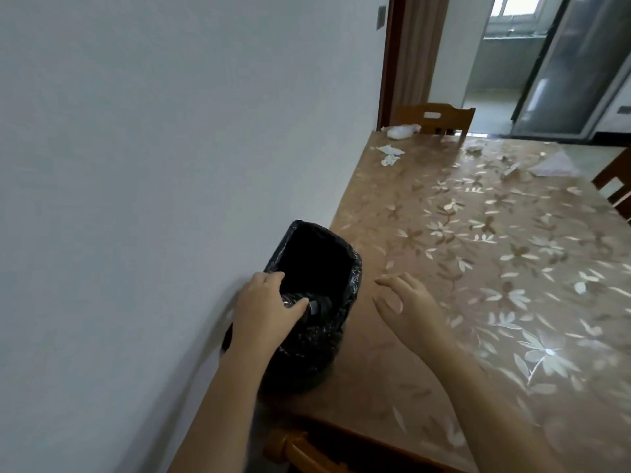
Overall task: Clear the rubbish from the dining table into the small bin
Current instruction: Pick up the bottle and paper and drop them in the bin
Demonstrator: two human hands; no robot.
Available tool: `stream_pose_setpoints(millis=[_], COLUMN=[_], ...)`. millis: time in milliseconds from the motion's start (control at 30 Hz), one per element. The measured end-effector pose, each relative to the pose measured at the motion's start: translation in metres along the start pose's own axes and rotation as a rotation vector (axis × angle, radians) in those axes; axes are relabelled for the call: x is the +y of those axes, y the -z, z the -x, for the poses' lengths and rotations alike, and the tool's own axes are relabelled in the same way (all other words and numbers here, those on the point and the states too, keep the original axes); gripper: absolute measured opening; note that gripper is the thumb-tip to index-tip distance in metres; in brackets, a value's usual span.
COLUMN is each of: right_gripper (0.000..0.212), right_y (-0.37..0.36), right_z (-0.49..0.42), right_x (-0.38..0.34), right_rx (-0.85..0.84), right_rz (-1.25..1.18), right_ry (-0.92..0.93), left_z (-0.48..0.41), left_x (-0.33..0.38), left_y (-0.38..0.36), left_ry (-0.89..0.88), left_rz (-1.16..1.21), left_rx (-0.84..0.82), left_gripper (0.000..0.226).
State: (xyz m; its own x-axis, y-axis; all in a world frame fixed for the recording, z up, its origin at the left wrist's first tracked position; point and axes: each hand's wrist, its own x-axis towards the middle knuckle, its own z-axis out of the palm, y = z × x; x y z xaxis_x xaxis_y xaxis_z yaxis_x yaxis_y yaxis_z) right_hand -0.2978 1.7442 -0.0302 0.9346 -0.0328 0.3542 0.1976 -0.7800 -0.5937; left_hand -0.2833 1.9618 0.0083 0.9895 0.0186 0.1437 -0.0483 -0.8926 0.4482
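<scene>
Several tissues (389, 152) litter the far table (478, 268); left hand (263, 312) grips the bin (317, 302), right hand (406, 302) spread.

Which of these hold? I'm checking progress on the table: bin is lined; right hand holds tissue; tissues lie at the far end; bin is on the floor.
1. The small bin has a black plastic liner: true.
2. The right hand holds a tissue: false, it is open and empty.
3. Crumpled white tissues lie at the far end of the floral-covered dining table: true.
4. The bin is on the floor: false, it stands on the table, with the left hand gripping its rim.
</scene>
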Motion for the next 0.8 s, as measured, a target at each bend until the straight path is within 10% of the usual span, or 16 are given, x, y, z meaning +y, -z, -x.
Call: stream_pose_setpoints(millis=[300,800], right_gripper=[0.026,0.032], right_y=[-0.004,0.047], right_z=[0.037,0.177], right_x=[0.001,0.019], right_rx=[0.012,0.029], right_rz=[0.101,0.420], right_ry=[0.026,-0.396], left_z=[0.049,0.123], left_x=[0.013,0.057], left_y=[-0.022,-0.089], left_ry=[-0.369,-0.590], left_rz=[0.003,0.097], left_rx=[0.198,-0.195], left_gripper=[0.039,0.039])
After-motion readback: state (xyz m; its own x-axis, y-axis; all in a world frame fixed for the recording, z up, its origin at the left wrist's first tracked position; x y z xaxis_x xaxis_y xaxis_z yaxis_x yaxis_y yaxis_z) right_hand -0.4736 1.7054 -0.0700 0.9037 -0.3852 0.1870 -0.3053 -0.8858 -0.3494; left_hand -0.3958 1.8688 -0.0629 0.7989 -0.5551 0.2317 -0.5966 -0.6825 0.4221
